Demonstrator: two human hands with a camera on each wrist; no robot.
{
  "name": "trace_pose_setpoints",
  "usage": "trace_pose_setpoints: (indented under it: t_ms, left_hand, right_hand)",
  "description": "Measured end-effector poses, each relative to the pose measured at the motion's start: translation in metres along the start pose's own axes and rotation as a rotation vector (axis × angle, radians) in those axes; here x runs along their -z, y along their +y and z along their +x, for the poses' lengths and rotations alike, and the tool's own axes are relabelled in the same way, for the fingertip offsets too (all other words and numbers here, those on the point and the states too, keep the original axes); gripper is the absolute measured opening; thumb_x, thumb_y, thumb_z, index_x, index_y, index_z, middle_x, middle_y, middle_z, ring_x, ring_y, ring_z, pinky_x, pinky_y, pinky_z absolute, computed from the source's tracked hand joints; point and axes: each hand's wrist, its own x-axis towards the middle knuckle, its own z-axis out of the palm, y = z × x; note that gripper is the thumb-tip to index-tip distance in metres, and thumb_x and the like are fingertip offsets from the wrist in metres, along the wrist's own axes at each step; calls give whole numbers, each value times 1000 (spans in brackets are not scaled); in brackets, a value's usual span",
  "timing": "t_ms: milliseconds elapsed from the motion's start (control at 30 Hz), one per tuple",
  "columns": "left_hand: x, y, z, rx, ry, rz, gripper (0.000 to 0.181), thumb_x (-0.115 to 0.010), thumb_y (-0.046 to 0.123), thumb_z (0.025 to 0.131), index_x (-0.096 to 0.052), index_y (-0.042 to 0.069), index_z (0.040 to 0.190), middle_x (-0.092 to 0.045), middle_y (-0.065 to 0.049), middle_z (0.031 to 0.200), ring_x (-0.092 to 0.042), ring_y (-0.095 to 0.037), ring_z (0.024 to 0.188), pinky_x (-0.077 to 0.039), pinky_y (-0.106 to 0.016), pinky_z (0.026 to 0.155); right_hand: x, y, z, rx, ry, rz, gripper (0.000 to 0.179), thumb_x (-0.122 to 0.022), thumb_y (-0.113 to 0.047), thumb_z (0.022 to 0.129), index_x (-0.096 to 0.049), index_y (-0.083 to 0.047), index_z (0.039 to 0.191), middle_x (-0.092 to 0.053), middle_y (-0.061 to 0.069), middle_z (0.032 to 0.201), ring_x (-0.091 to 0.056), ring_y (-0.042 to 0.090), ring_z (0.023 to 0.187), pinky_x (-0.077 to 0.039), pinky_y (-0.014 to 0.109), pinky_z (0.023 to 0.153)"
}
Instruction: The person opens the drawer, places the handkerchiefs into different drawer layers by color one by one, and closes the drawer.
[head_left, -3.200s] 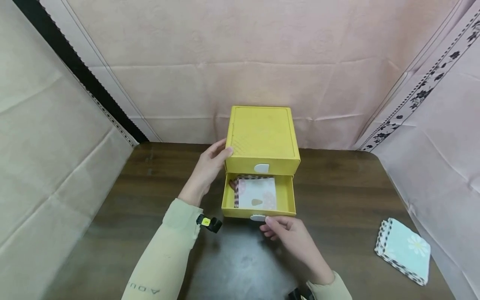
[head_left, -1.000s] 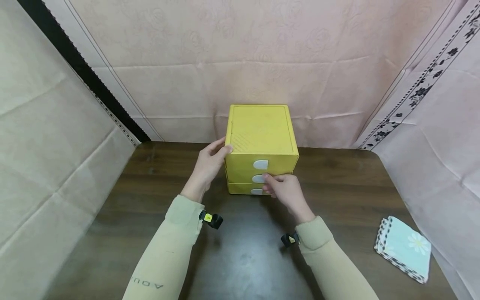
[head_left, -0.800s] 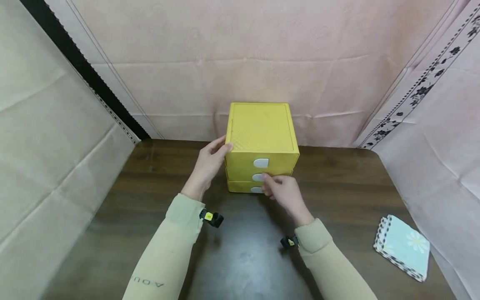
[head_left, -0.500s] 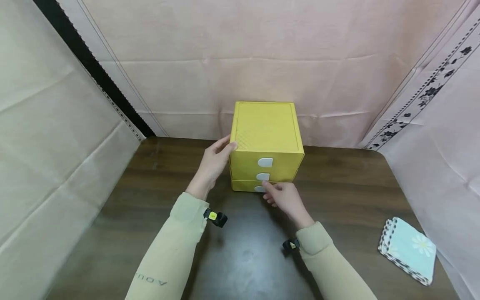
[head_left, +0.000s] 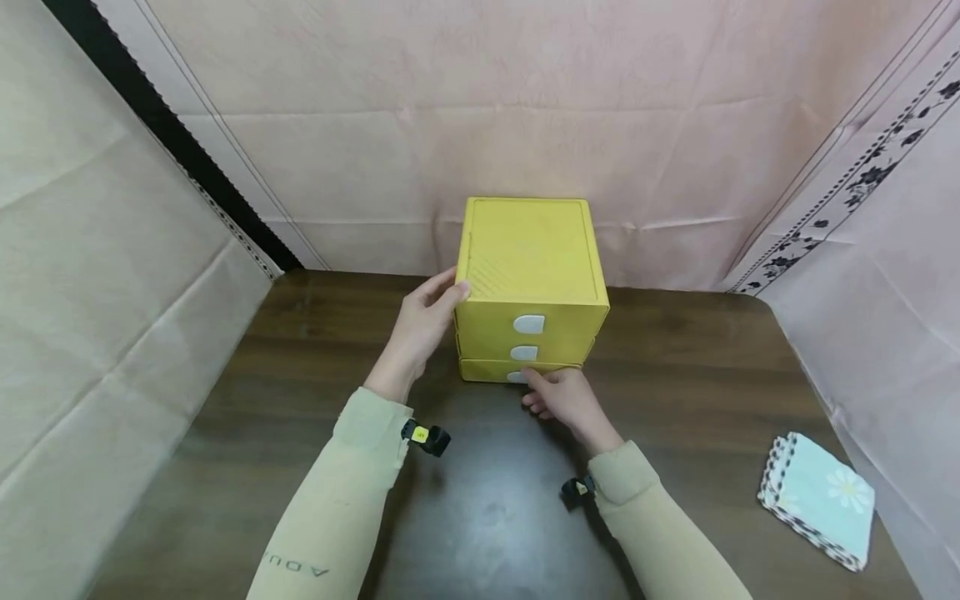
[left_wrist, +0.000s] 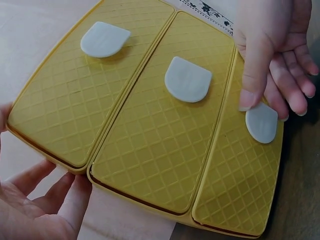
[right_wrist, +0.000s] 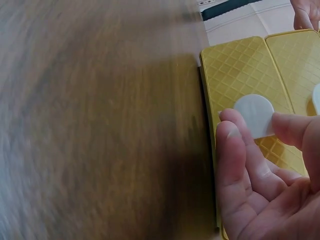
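Note:
A yellow drawer box [head_left: 528,250] with three stacked drawers stands upright on the table, all of them pushed in. Each drawer front has a white tab handle, and the left wrist view shows a diamond pattern on the fronts. My left hand [head_left: 420,329] holds the box's left side, thumb at the top front corner. My right hand [head_left: 566,404] is at the bottom drawer, its thumb and fingers pinching that drawer's white tab [right_wrist: 254,115]. The middle tab [left_wrist: 188,79] and top tab [left_wrist: 104,40] are untouched. Whatever lies inside the drawers is hidden.
A folded light-blue cloth [head_left: 821,500] with a checked edge and a daisy lies at the right of the dark wooden table [head_left: 315,467]. Pale cloth walls [head_left: 412,108] enclose the back and both sides, close behind the box.
A drawer that stood out with folded cloths inside has been pushed in. My right hand has since moved down from the middle tab to the bottom one; my left hand keeps its place.

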Motion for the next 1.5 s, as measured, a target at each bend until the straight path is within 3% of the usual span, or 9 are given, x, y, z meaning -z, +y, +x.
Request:
trace_pose_setpoints:
  t_ms: [267, 567, 933, 1233, 1500]
  left_hand:
    - [1, -3, 2, -9, 3, -3, 58, -65, 60, 84, -54, 37, 135, -52, 10, 133, -51, -11, 119, -42, -35, 101]
    - [1, -4, 0, -9, 4, -9, 55, -65, 56, 87, -54, 34, 137, -52, 7, 135, -51, -14, 121, -42, -36, 101]
    - [-1, -4, -1, -11, 21, 2, 54, -64, 58, 86, -55, 37, 135, -53, 9, 134, -49, -12, 122, -39, -38, 103]
    - [-1, -5, -3, 29, 11, 6, 55, -64, 61, 84, -54, 40, 134, -51, 11, 136, -48, -11, 122, -39, -37, 103]
    - [0, -4, -1, 3, 19, 2, 55, -64, 59, 85, -54, 38, 135, -51, 10, 136, -49, -12, 122, -40, -37, 103]
  right_hand:
    - [-1, 0, 1, -28, -53, 76, 50, -64, -44, 92, -71, 5, 101, -72, 14, 83, -67, 22, 71, -57, 36, 65]
    - [-2, 1, 2, -50, -67, 96, 50, -63, -43, 93, -70, 5, 105, -72, 14, 84, -67, 24, 71, -57, 36, 65]
    - [-2, 3, -4, -68, -72, 88, 53, -63, -48, 92, -71, 4, 99, -71, 14, 84, -66, 23, 69, -57, 37, 65]
    - [-1, 10, -11, -62, -84, 89, 54, -63, -49, 91, -70, 4, 102, -71, 13, 82, -66, 23, 69, -57, 35, 63]
    - [-3, 15, -17, -63, -73, 97, 53, -66, -49, 89, -71, 2, 100, -71, 13, 80, -66, 22, 66, -57, 34, 62]
